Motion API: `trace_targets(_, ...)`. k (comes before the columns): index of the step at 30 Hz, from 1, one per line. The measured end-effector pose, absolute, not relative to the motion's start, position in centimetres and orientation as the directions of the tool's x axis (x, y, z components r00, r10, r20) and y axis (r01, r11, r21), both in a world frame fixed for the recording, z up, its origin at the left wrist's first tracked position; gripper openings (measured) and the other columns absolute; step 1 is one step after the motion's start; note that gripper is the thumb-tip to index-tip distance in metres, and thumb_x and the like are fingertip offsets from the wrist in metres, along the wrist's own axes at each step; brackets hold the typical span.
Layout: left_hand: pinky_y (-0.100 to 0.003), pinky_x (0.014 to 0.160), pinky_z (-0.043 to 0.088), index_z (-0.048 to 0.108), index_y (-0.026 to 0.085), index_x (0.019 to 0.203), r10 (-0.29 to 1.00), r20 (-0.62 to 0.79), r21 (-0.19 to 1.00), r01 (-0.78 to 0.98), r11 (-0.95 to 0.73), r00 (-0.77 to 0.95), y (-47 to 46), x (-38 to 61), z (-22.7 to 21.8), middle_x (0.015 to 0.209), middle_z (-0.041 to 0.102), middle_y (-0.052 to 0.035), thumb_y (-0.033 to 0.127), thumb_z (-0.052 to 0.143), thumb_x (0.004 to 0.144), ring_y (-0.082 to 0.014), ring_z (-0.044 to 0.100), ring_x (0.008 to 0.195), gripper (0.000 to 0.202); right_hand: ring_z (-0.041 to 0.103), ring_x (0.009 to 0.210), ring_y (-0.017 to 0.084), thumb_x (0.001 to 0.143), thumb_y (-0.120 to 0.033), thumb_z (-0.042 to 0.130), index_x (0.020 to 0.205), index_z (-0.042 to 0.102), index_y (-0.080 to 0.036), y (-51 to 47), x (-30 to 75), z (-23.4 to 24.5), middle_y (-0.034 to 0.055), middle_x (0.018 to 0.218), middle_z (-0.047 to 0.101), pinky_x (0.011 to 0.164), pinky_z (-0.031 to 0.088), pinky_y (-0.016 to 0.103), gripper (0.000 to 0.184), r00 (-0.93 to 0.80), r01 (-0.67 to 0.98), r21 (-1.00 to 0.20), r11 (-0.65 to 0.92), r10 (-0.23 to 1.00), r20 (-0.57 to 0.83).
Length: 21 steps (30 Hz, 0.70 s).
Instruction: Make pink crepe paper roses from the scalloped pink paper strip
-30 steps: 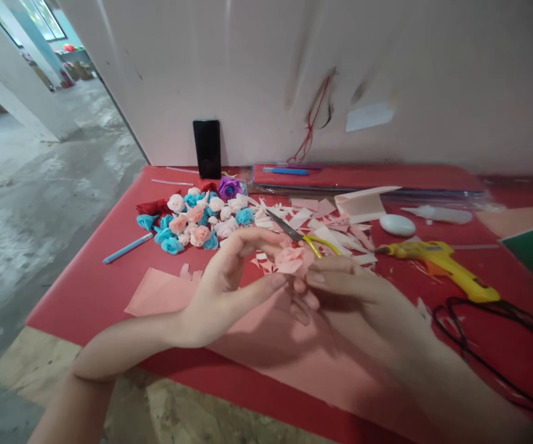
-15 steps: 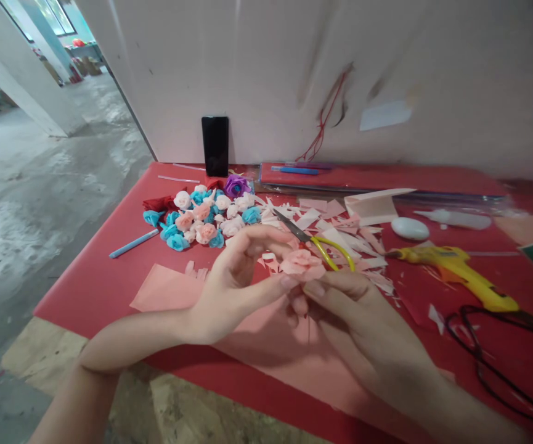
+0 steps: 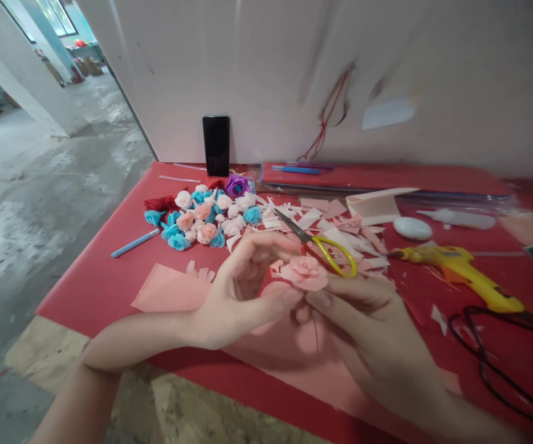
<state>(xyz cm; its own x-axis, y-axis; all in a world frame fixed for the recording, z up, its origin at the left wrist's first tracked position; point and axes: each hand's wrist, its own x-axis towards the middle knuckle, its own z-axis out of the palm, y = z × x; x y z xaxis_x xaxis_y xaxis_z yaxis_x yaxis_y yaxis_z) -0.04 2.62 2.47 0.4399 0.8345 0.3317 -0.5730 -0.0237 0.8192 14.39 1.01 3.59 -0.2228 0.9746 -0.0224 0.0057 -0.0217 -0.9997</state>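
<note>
A pink paper rose with layered petals is held up between my two hands above the table. My right hand pinches it from below at the base, thumb and index finger closed, and a thin stem hangs under it. My left hand curves round the left side, its thumb tip against the lower petals and its index finger arched behind; its other fingertips are partly hidden. Just behind the rose lie yellow-handled scissors on cut paper strips. Pink paper sheets lie beneath and left of my hands.
Several finished paper flowers cluster at the back left, near a phone leaning on the wall. A blue pen lies left. On the right are a yellow glue gun with a looping black cord, a white oval object and a bottle.
The rose has shifted slightly right and down and shows more of its open face. My left thumb and fingers have eased a little from its petals; my right hand keeps its pinch.
</note>
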Motion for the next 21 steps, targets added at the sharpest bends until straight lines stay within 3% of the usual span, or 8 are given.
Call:
trace_targets(5, -0.014, 0.06, 0.052, 0.05, 0.018, 0.1, 0.847, 0.324, 0.833, -0.552, -0.043, 0.423, 2.44, 0.0, 2.83, 0.087, 0.052, 0.0017, 0.008, 0.057, 0.081, -0.0028, 0.059, 0.062, 0.022, 0.054, 0.051, 0.01, 0.075, -0.04, 0.065, 0.05, 0.063, -0.022, 0.93, 14.2, 3.49, -0.0016, 0.049, 0.06, 0.051, 0.043, 0.022, 0.031, -0.237, -0.048, -0.999, -0.021, 0.972, -0.009)
trace_targets(10, -0.013, 0.057, 0.05, 0.049, 0.019, 0.098, 0.855, 0.354, 0.864, -0.482, -0.144, 0.378, 2.41, 0.11, 2.7, 0.082, 0.051, 0.0012, 0.014, 0.061, 0.08, -0.0044, 0.055, 0.063, 0.023, 0.055, 0.052, 0.01, 0.073, -0.035, 0.069, 0.053, 0.066, -0.022, 0.68, 14.28, 3.28, -0.0026, 0.051, 0.061, 0.055, 0.044, 0.021, 0.024, -0.286, -0.169, -0.981, -0.097, 0.957, -0.045)
trace_targets(21, -0.019, 0.061, 0.047, 0.046, 0.021, 0.104, 0.777, 0.451, 0.848, -0.482, -0.22, 0.439, 2.63, -0.02, 2.12, 0.073, 0.048, 0.0011, 0.017, 0.058, 0.078, -0.0091, 0.05, 0.066, 0.029, 0.056, 0.05, 0.006, 0.069, -0.026, 0.072, 0.058, 0.071, -0.021, 0.18, 13.87, 3.58, -0.0022, 0.049, 0.063, 0.051, 0.043, 0.015, 0.013, -0.558, -0.412, -0.75, -0.517, 0.794, -0.241)
